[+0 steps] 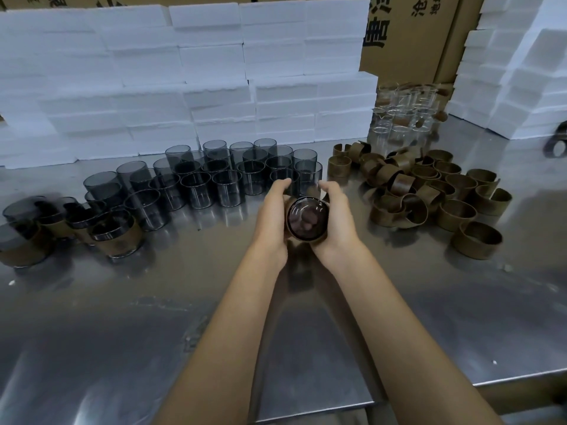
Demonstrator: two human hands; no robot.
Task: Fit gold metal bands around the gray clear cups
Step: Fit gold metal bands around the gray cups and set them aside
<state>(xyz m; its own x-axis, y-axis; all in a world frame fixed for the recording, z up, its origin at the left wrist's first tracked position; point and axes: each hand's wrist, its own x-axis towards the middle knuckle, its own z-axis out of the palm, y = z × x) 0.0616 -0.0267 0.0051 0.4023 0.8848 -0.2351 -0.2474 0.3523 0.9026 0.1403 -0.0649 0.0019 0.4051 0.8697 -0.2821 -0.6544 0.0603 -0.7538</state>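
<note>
Resting between left hand (271, 217) and right hand (333, 222) (both clasping): cup (306, 219)

Two bare forearms reach in from the lower edge, with no sleeve in sight. The left hand (271, 216) and right hand (336, 222) wear no gloves, rings, watch or wristband; the fingers are mostly hidden.

One gray cup (306, 218) sits between the fingers (283, 187) of two hands. Left of them stand roughly thirty bare gray cups (196, 179) and about seven banded cups (115, 233). Right of them lie some thirty-odd gold bands (429, 191); beyond those, about a dozen clear glasses (402, 118), blurred.
</note>
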